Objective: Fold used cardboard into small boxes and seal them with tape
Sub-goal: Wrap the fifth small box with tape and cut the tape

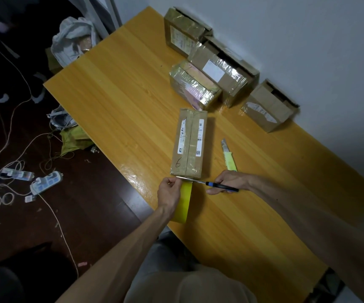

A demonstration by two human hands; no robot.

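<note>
The worktop (253, 215) carries five cardboard boxes. The box (188, 145) being sealed lies at centre and looks light, stiff-edged and slick where taped, so it is best steadied by its long sides; the four other boxes (220, 71) sit towards 1 o'clock by the wall (308, 40). At its 6 o'clock end the left hand (169, 194) curls round the single tape roll (185, 202), whose thin, sticky film likely needs keeping taut. The right hand (231, 180) grips one pair of scissors (218, 185), and one knife (229, 158) lies at the box's 3 o'clock.

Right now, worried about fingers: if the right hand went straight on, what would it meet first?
The right hand and its scissors would first meet the tape by the box, then probably the left hand.
</note>
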